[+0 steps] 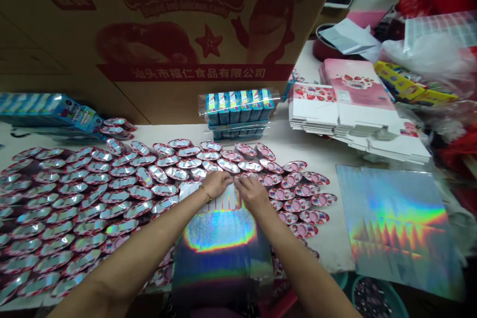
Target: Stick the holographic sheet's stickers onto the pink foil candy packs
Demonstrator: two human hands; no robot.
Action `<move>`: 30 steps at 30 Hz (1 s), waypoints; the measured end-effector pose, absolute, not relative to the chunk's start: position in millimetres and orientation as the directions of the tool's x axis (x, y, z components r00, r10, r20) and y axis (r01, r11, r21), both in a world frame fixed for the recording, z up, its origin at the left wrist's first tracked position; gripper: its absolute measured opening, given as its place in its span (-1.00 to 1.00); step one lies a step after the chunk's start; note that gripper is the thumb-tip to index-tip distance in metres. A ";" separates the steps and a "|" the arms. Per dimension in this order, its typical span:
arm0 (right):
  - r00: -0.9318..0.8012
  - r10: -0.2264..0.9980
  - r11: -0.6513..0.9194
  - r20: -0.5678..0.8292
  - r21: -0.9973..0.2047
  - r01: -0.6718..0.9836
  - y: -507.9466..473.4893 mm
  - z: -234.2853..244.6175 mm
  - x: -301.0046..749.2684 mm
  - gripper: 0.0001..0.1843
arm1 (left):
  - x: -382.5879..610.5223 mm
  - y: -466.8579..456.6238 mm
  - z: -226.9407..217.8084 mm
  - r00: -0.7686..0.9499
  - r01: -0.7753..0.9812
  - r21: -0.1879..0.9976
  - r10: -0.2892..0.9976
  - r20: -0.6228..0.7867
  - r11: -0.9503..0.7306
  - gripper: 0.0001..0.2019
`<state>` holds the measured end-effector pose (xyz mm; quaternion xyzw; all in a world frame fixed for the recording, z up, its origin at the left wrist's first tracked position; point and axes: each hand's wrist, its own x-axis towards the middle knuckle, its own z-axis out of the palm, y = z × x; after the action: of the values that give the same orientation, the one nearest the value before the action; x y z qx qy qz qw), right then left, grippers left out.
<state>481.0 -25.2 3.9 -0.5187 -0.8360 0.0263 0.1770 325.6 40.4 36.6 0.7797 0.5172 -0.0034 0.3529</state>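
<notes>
My left hand [216,184] and my right hand [252,192] meet at the far end of a holographic sticker sheet [223,243] that lies in front of me. Both hands have their fingers pinched together at the sheet's white, partly peeled strip [228,201]. What the fingertips grip is too small to name. A gold bangle sits on my left wrist. Rows of shiny oval candy packs [93,198] fan out across the table to the left and beyond my hands. More pink-faced packs [301,198] lie to the right.
A big cardboard carton [156,35] stands at the back. Blue boxes in clear wrap [238,109] sit before it. Flat pink-and-white cartons [350,114] are stacked at the right. Another holographic sheet [398,223] lies at the near right, above a basket [372,298].
</notes>
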 end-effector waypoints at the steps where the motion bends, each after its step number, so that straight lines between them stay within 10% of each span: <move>1: -0.398 0.875 0.461 0.276 -0.222 0.859 -27.7 2.3 479.4 -0.72 | 323.9 40.9 34.7 0.467 0.807 0.548 0.804 -0.368 -0.217 -0.76; 16: -0.391 0.900 0.436 0.195 -0.342 0.832 -11.0 28.8 474.3 -0.80 | 313.0 48.1 35.2 0.480 0.844 0.439 0.799 -0.362 -0.308 -0.74; 22: -0.207 0.977 0.182 0.051 -0.710 0.681 -5.3 90.1 490.7 -0.84 | 310.0 40.6 33.7 0.523 0.773 0.519 0.830 -0.195 -0.365 -0.74; 27: 0.094 0.977 -0.211 -0.192 -0.936 0.281 21.6 85.0 499.3 -0.84 | 306.8 46.6 33.4 0.341 0.489 0.870 0.904 -0.260 0.066 -0.67; 30: 0.187 0.927 -0.335 -0.326 -0.942 0.019 29.3 64.7 491.0 -0.79 | 307.2 55.8 36.9 0.244 0.117 0.861 0.826 -0.508 0.495 -0.48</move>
<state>491.0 29.3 64.7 -0.6330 -0.3736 0.5165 0.4392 307.2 55.8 36.9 0.4258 0.5536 0.2670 0.6640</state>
